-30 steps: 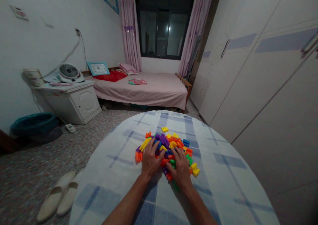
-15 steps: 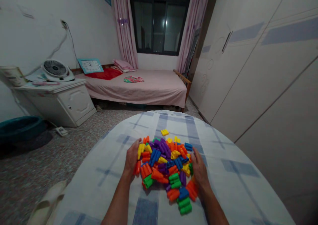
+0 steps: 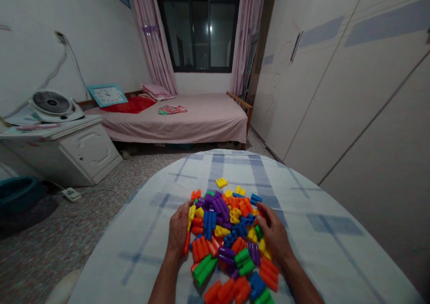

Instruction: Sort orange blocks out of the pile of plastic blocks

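A heap of small plastic building blocks (image 3: pixel 228 237) in orange, purple, blue, yellow and green lies on a round table covered by a white cloth with blue checks (image 3: pixel 312 232). My left hand (image 3: pixel 179 230) is cupped against the heap's left side, fingers curved and touching the blocks. My right hand (image 3: pixel 275 236) is cupped against the right side, fingers resting on the blocks. Neither hand grips a single block. One yellow block (image 3: pixel 221 182) lies apart at the far side.
A bed with a pink sheet (image 3: pixel 188 120) stands beyond the table under a dark window. A white cabinet (image 3: pixel 72 149) with a fan (image 3: pixel 53 104) is at the left, a power strip (image 3: pixel 71 194) on the floor. White wardrobe doors (image 3: pixel 336 93) fill the right side.
My hands went from lying on top of the heap to its two sides, and the blocks have spread toward me. The view has tilted down and closer.
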`<action>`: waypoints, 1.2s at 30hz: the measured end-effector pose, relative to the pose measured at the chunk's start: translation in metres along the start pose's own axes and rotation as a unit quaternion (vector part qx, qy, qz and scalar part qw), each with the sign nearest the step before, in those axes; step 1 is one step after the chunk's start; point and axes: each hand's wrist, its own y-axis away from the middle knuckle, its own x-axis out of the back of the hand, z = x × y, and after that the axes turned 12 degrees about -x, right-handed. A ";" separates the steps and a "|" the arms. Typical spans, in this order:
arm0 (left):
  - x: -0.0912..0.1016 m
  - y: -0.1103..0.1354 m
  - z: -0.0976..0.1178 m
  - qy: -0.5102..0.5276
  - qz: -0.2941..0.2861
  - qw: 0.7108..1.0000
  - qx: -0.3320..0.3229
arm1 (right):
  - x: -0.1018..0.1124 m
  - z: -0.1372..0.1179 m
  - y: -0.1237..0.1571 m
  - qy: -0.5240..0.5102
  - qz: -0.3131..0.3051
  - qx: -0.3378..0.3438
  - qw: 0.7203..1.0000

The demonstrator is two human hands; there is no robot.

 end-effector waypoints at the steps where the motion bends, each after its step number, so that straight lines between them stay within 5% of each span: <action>1: 0.000 0.000 0.000 -0.001 -0.002 1.000 0.000 | 0.000 -0.002 0.001 0.022 -0.023 0.026 0.999; 7: 0.000 0.002 0.002 -0.003 -0.022 1.000 -0.017 | 0.003 -0.010 0.006 0.077 -0.061 0.084 0.992; 17: -0.001 0.003 0.009 -0.015 -0.019 1.000 -0.010 | 0.005 -0.001 0.001 -0.044 -0.026 -0.036 0.998; 26: -0.001 0.002 0.006 -0.002 -0.017 1.000 -0.003 | 0.004 -0.011 0.009 0.130 -0.083 0.124 0.980; 30: 0.000 0.002 0.002 -0.003 -0.021 1.000 0.000 | 0.004 -0.010 0.010 0.108 -0.093 0.109 0.984; 36: 0.001 0.001 0.001 -0.011 -0.012 1.000 0.011 | 0.003 0.000 0.003 0.031 -0.028 0.068 0.997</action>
